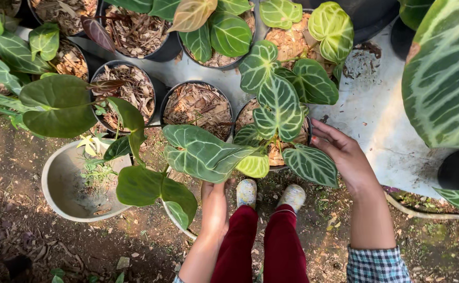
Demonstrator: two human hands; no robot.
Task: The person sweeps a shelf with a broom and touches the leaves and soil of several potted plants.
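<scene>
Looking down from the head camera, I see my right hand (345, 157) spread open, fingers loosely extended, resting against the right side of a black plastic pot (309, 137) that holds a plant with dark green, white-veined, heart-shaped leaves (279, 107). The pot stands at the front edge of a white sheet (376, 115) laid on the ground, and most of its rim is hidden under the foliage.

My left hand (214, 202) reaches up under a large veined leaf (200, 152) on the pot's left side; the leaf covers the fingers, so I cannot tell whether they are curled, spread or gripping anything. The two hands sit on either side of this one pot.

Just behind and to the left is another black pot (198, 105) filled with brown bark chips, and beside that a third bark-filled pot (122, 91) with a plain dark green leaf plant (56, 105) leaning over it. More pots of the same kind stand in rows further back. At lower left a pale grey round basin (64, 183) rests on the bare soil (20, 157), with a few small weeds inside. A very large veined leaf (444, 73) fills the upper right corner.

Below the hands I see red trouser legs (263, 246) and pale shoes (269, 195) on the dirt, and a checked cuff (376, 264) on the right arm.
</scene>
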